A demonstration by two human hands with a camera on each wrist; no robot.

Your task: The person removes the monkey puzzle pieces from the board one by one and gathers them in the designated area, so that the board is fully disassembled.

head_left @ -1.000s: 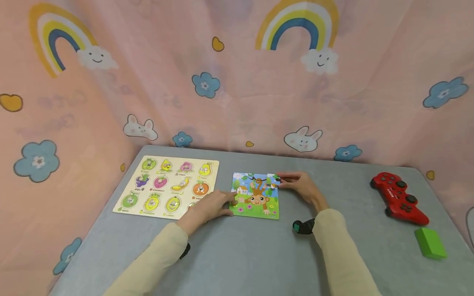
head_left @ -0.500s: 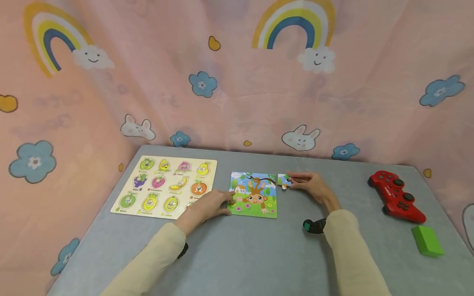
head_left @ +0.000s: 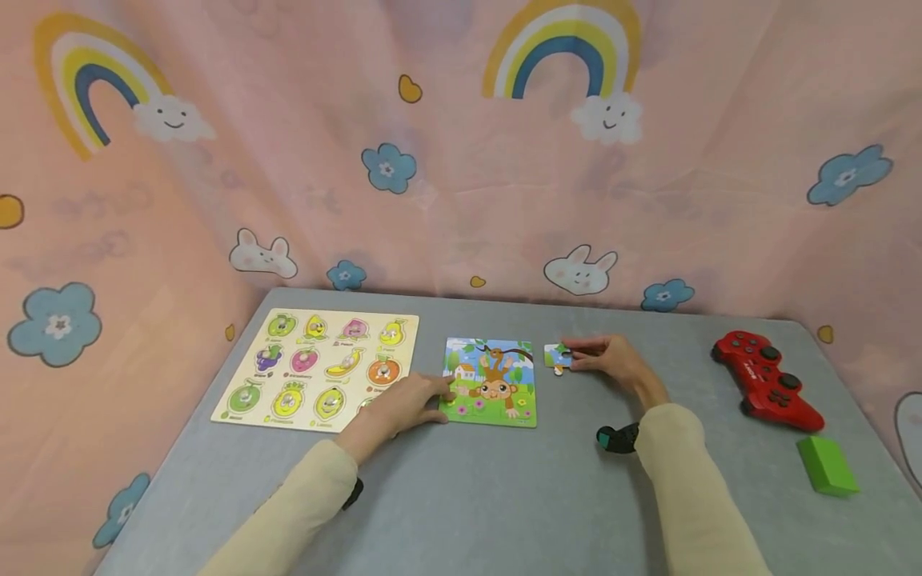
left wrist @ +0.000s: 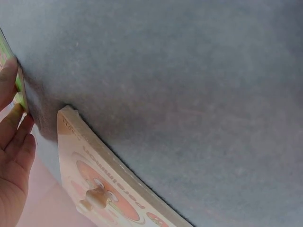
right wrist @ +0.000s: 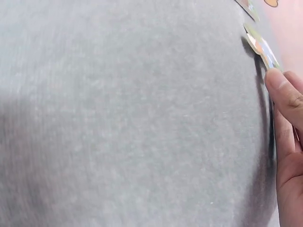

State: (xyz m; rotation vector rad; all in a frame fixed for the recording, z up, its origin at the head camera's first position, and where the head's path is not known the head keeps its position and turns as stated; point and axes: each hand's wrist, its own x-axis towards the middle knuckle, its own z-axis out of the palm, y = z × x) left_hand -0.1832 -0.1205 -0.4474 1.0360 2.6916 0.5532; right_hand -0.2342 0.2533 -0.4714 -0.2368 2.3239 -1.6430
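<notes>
In the head view, a square monkey jigsaw puzzle (head_left: 491, 404) lies flat at the middle of the table. My left hand (head_left: 406, 406) rests at its left side, index fingertip over the board and thumb by the lower left edge. The left wrist view shows thumb and fingertips against the edge of that board (left wrist: 21, 92). To the right of the puzzle, my right hand (head_left: 612, 364) pinches a loose jigsaw piece (head_left: 555, 356) between thumb and fingers. From the right wrist, the piece (right wrist: 259, 45) appears tilted, close over the table with its shadow beside it.
A wooden fruit knob puzzle (head_left: 298, 386) lies to the left, under the left forearm's reach. On the right are a red game controller (head_left: 767, 380) and a green block (head_left: 828, 466). A pink patterned curtain (head_left: 461, 200) hangs along the table's back edge (head_left: 612, 307).
The right hand has drawn the jigsaw piece away from the puzzle's upper right corner, moving right. The left hand has stayed at the puzzle's left side. The head view has shifted slightly.
</notes>
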